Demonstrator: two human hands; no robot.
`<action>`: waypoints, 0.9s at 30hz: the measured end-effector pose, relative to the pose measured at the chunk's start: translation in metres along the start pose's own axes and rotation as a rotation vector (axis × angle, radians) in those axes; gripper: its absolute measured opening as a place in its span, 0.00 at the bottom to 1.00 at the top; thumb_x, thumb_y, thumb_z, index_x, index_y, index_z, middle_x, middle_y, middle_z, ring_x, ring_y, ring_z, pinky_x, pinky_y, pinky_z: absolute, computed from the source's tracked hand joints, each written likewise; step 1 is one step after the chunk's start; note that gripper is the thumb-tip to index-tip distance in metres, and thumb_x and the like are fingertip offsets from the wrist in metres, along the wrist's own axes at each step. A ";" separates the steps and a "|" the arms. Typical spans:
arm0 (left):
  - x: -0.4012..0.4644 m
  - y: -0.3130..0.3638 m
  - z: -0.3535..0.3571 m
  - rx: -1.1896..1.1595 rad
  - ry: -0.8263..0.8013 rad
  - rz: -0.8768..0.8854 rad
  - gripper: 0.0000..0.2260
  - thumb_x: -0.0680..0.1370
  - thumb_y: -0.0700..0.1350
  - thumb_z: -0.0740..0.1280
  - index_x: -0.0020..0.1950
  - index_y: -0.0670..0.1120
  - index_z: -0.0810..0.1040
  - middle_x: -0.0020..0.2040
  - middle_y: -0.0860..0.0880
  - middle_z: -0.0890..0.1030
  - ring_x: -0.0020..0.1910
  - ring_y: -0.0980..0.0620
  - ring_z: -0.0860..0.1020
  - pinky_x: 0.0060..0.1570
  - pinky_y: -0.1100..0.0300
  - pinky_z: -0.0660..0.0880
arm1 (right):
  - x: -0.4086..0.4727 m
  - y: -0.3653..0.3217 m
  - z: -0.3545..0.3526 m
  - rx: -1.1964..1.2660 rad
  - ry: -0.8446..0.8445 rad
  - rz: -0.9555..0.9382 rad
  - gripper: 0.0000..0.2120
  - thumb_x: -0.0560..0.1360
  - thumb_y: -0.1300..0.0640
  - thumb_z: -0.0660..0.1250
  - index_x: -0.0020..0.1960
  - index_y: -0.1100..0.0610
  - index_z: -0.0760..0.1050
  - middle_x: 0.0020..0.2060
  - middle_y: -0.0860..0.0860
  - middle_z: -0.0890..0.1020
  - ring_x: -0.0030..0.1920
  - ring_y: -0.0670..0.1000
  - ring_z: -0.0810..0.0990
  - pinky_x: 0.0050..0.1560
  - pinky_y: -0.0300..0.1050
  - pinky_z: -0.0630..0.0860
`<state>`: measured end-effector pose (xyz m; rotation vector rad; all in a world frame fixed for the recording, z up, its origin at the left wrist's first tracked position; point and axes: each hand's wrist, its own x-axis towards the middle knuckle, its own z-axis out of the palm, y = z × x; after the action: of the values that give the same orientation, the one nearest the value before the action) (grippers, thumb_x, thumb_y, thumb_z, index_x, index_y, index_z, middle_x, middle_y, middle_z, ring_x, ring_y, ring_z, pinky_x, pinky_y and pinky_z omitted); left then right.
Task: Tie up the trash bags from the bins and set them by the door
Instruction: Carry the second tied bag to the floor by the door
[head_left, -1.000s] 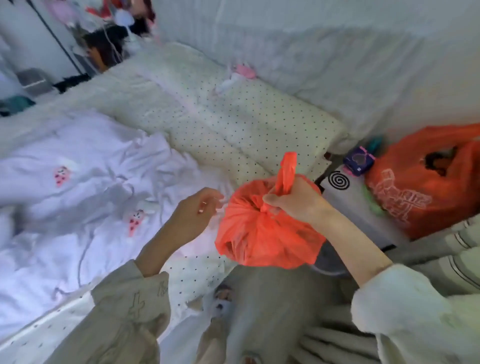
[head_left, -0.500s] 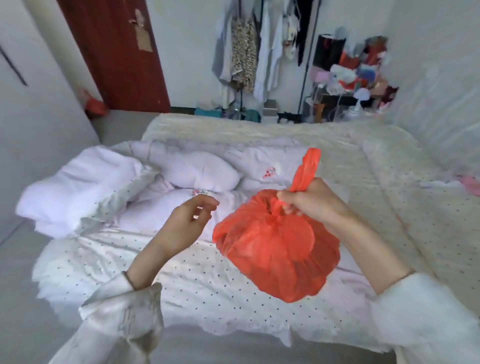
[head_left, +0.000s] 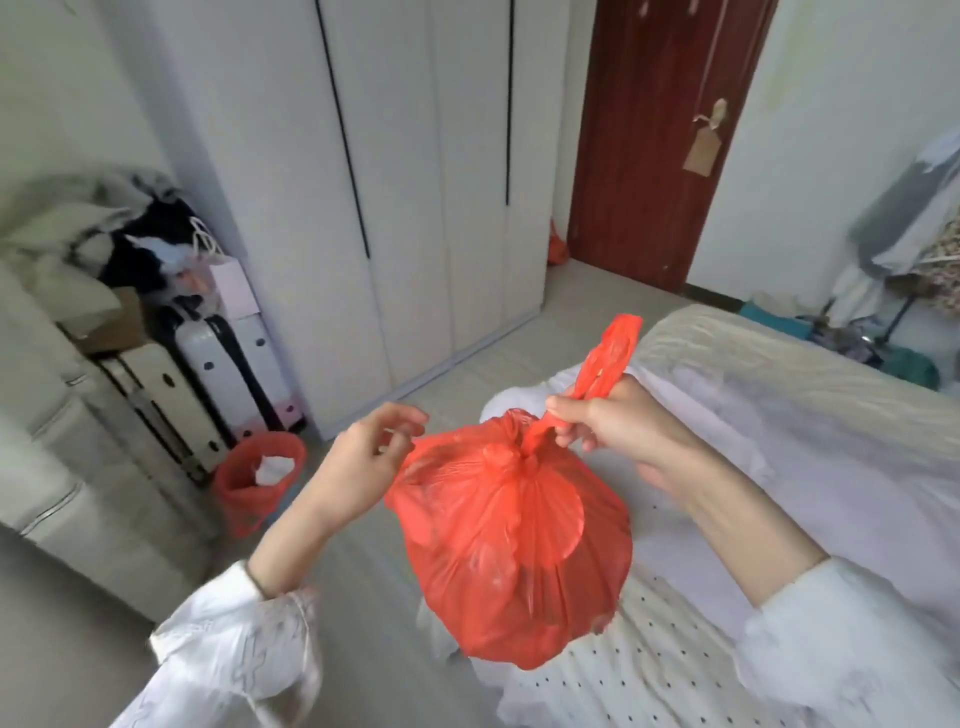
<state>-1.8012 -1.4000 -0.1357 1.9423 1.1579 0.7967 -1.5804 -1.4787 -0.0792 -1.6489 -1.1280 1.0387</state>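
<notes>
A full red trash bag (head_left: 509, 545) hangs in front of me over the bed's corner, with a knot at its neck. My right hand (head_left: 608, 421) grips the bag's twisted handle strip, which sticks up above my fist. My left hand (head_left: 363, 462) sits at the bag's upper left and pinches a stretched flap of the plastic between thumb and fingers. On the floor to the left, a small bin lined with another red bag (head_left: 260, 480) holds white paper. Across the room is the dark red door (head_left: 649, 145), and a small red bag (head_left: 557, 248) lies on the floor beside it.
White wardrobe (head_left: 415, 182) lines the far wall. Suitcases (head_left: 218, 379) and piled clothes stand at the left next to a white cabinet (head_left: 47, 467). The bed (head_left: 779, 415) with white bedding fills the right. Bare floor runs between wardrobe and bed up to the door.
My view has swung left from the bed to the wardrobe and door. The bag stays in my right hand. My left hand has closed in on the bag's left flap.
</notes>
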 end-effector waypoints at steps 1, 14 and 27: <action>0.009 -0.011 -0.015 0.003 0.034 -0.013 0.14 0.77 0.40 0.58 0.44 0.60 0.72 0.43 0.56 0.79 0.41 0.52 0.79 0.46 0.59 0.74 | 0.024 -0.008 0.017 0.017 -0.032 -0.008 0.11 0.76 0.62 0.63 0.34 0.55 0.73 0.27 0.50 0.76 0.27 0.44 0.75 0.31 0.36 0.67; 0.219 -0.138 -0.138 0.078 0.189 -0.174 0.15 0.77 0.35 0.56 0.47 0.54 0.74 0.47 0.49 0.80 0.47 0.49 0.79 0.52 0.57 0.73 | 0.323 -0.057 0.162 0.030 -0.357 0.028 0.10 0.75 0.61 0.65 0.34 0.56 0.72 0.23 0.48 0.78 0.23 0.42 0.77 0.26 0.32 0.67; 0.512 -0.265 -0.175 -0.051 -0.022 -0.161 0.12 0.80 0.38 0.55 0.47 0.52 0.74 0.47 0.49 0.79 0.43 0.57 0.78 0.42 0.71 0.73 | 0.616 -0.078 0.171 0.000 -0.120 0.194 0.10 0.76 0.61 0.63 0.36 0.56 0.71 0.22 0.48 0.79 0.19 0.40 0.76 0.22 0.30 0.66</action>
<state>-1.8543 -0.8022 -0.1881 1.7868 1.2507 0.7110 -1.6092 -0.8400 -0.1532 -1.7412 -1.0590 1.2763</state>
